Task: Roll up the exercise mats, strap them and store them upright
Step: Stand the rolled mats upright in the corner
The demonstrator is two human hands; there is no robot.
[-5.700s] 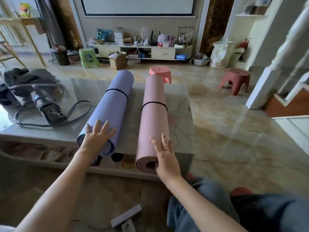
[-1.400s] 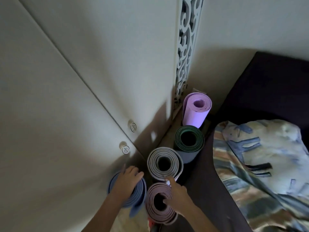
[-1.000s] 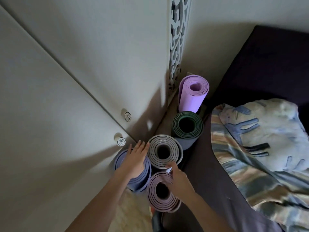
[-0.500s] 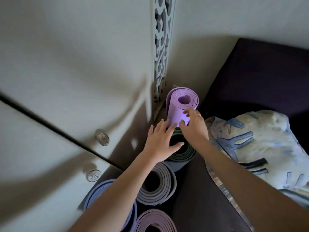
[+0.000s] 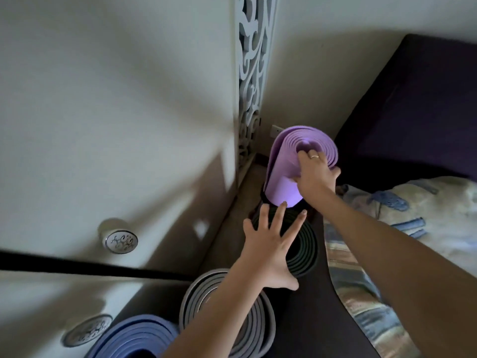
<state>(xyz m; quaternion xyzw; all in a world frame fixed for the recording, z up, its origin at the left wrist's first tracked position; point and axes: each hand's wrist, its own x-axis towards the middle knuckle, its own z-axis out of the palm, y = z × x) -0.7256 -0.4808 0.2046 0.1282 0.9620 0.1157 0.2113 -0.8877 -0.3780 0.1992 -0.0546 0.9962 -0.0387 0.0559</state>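
Several rolled mats stand upright in a narrow gap between a cabinet and a bed. The farthest is a light purple mat [image 5: 286, 177]; my right hand [image 5: 313, 174] grips its top rim, fingers over the spiral and thumb on the far side. In front of it stands a dark green mat [image 5: 303, 250]. My left hand [image 5: 268, 245] lies flat on that mat's top with fingers spread, the fingertips touching the purple mat's side. Closer to me are a grey mat [image 5: 247, 329], partly behind my left forearm, and a blue mat [image 5: 136, 337] at the bottom edge.
A white cabinet [image 5: 116, 125] with round metal knobs [image 5: 120, 240] walls the left side. A carved white panel [image 5: 251, 81] stands at the corner. On the right is a dark bed [image 5: 418, 112] with a patterned blanket [image 5: 402, 228]. A wall socket [image 5: 275, 130] is behind the purple mat.
Both hands left the blue and pink mats near me and reached to the far ones. My right hand now grips the purple mat's top; my left hand has flattened on the green mat.
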